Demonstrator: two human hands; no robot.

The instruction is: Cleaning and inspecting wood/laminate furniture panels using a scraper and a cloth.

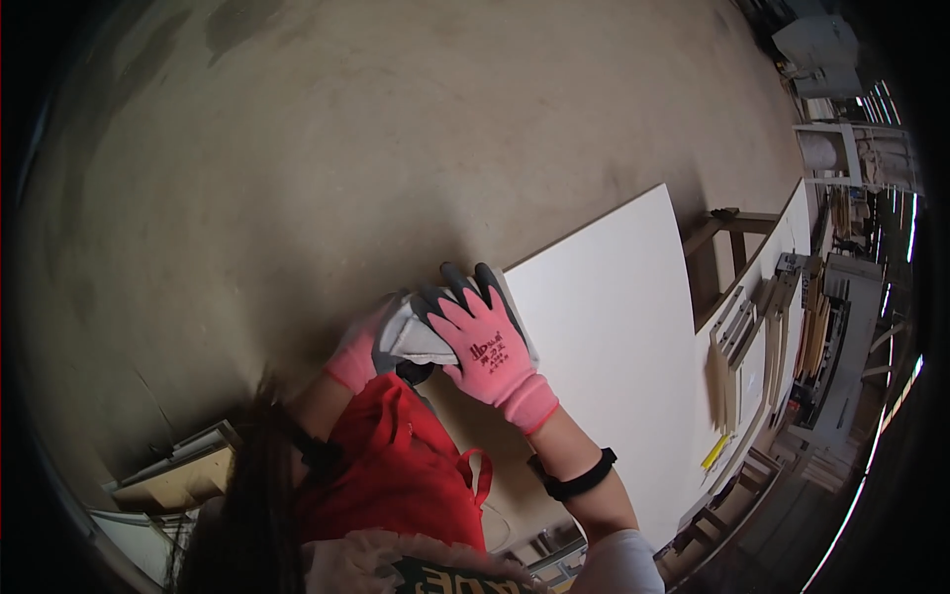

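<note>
The person's two gloved hands met in front of a red apron (396, 480), with a white and grey, cloth-like bundle (421, 342) between them, above the brown-grey floor (297, 148) and by the left edge of a large white board (614, 327). The right hand (485, 346), in a pink knit glove with dark grey fingertips, was clamped on the bundle, its fingers slightly spread across the top and its thumb bent in at the near side. The left hand (361, 356), in a matching glove, was at the bundle's left end; it was blurred and partly covered, so I could not tell how firmly its fingers closed there, only that they touched the pale material. A black band (576, 480) circled the right forearm. The white board slanted from beside the right hand toward the right, and beyond its far edge stood a wooden support frame (737, 243). Farther right, narrow pale frames (752, 346) lay stacked on another pale board (789, 223), with a small yellow piece (714, 451) near their lower end. At lower left, framed panels (178, 480) sat near the left forearm.
</note>
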